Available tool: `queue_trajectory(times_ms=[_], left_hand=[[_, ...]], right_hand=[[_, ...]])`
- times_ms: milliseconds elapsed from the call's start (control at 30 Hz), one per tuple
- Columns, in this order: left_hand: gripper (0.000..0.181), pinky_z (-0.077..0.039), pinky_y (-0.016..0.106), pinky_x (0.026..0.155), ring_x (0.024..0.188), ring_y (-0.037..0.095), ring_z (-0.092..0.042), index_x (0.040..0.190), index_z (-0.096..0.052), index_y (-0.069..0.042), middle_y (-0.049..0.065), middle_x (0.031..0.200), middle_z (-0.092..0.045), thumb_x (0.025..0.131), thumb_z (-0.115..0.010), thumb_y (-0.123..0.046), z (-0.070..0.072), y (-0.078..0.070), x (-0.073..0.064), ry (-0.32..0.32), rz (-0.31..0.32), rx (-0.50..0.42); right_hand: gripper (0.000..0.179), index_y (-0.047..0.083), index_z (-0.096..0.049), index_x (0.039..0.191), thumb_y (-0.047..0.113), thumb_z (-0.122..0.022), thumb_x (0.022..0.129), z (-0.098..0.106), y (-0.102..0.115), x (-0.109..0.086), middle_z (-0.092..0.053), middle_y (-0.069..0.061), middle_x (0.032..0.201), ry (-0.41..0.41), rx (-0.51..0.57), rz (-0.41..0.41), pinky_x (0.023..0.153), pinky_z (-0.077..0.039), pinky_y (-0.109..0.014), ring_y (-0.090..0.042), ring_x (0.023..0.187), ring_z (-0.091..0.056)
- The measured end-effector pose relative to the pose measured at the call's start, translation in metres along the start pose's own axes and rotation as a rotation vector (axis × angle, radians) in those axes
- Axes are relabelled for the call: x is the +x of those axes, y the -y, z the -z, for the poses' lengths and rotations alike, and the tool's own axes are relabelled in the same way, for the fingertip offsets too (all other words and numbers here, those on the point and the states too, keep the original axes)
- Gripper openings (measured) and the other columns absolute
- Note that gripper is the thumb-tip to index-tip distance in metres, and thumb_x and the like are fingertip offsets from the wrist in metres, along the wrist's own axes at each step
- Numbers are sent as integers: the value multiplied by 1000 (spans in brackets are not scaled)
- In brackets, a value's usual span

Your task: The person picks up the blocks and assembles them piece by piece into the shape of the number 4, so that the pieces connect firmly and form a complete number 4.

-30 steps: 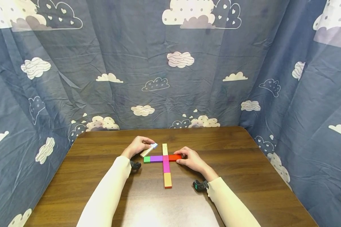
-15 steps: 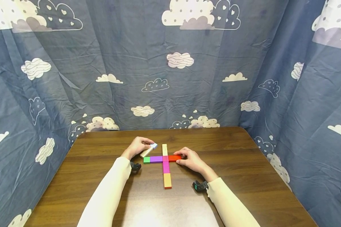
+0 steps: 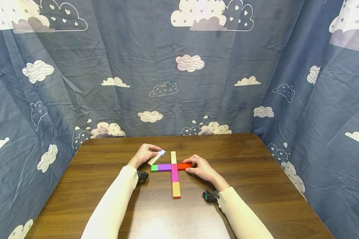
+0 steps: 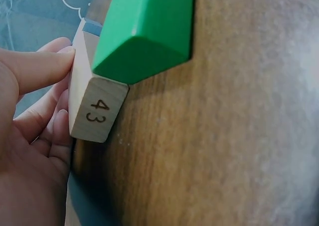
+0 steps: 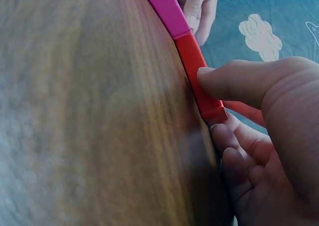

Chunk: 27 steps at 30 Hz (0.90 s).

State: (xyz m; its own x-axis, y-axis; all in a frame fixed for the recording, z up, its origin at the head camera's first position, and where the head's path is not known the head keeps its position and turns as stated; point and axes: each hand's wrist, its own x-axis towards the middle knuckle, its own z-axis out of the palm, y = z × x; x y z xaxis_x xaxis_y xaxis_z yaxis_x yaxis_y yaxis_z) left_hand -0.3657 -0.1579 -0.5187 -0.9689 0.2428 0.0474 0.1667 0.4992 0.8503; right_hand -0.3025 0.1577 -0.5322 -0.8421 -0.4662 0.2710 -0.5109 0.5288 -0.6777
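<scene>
Wooden blocks form a flat cross: a pink centre block (image 3: 174,166), a red block (image 3: 183,166) at right, purple (image 3: 164,167) and green blocks (image 3: 154,168) at left, a pale block (image 3: 173,157) behind, magenta (image 3: 175,176) and orange blocks (image 3: 176,190) in front. My right hand (image 3: 203,168) pinches the red block's outer end, thumb on its near side. A plain block (image 4: 99,109) marked 43 lies slanted, its near end touching the green block; a light blue block (image 3: 163,152) continues its far end. My left hand (image 3: 145,153) pinches the plain block near that blue end.
The blocks lie on a brown wooden table (image 3: 242,212), whose far edge runs along a blue curtain (image 3: 131,66) with cloud prints. Both wrists wear black straps (image 3: 210,196). Light glares off the table's near middle.
</scene>
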Motion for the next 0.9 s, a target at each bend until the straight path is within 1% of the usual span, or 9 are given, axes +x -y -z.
queue_trajectory(times_ms=[67,333,467,600,733,833,900], left_hand=[[22,-51,29,79,92,17,-68,111,-78,-8,9,107,-75,89,-74,-6,0,0,-1,-2,2,1],[21,-51,29,78,90,16,-69,108,-78,-6,9,104,-75,88,-74,-5,0,3,-1,-13,-26,7],[20,-51,28,77,88,16,-68,109,-78,-6,9,105,-75,89,-73,-6,0,4,-2,-11,-24,-12],[20,-48,29,77,89,18,-63,112,-77,-6,9,110,-73,93,-69,-8,1,-1,-3,-12,-13,-47],[22,-48,31,84,98,20,-64,115,-74,-2,11,113,-72,96,-66,-8,3,-9,1,-20,-42,-57],[24,-48,35,89,102,23,-65,117,-72,1,15,115,-72,96,-65,-8,8,-16,2,-38,-63,-30],[25,-48,38,89,103,26,-64,118,-71,1,15,116,-71,96,-64,-10,13,-20,1,-56,-69,7]], right_hand=[[35,9,-73,118,12,-79,84,0,0,0,-64,-7,97,0,2,0,77,-46,-39,-24,87,-59],[34,9,-73,118,13,-79,84,-1,0,1,-63,-8,96,2,1,6,76,-46,-39,-27,87,-59],[35,8,-73,118,13,-79,84,-2,1,0,-63,-10,96,3,1,10,77,-46,-40,-28,87,-59],[37,8,-72,119,13,-79,84,-1,-1,-1,-63,-9,97,6,2,12,77,-47,-40,-26,87,-58],[37,8,-72,119,13,-80,84,6,-5,0,-64,-8,99,2,17,0,76,-46,-38,-24,87,-58],[37,8,-72,120,13,-79,85,12,-7,2,-65,-9,102,17,23,-10,75,-45,-33,-21,87,-58],[37,7,-71,122,13,-78,86,16,-7,3,-66,-10,104,44,20,-14,75,-45,-30,-20,86,-58]])
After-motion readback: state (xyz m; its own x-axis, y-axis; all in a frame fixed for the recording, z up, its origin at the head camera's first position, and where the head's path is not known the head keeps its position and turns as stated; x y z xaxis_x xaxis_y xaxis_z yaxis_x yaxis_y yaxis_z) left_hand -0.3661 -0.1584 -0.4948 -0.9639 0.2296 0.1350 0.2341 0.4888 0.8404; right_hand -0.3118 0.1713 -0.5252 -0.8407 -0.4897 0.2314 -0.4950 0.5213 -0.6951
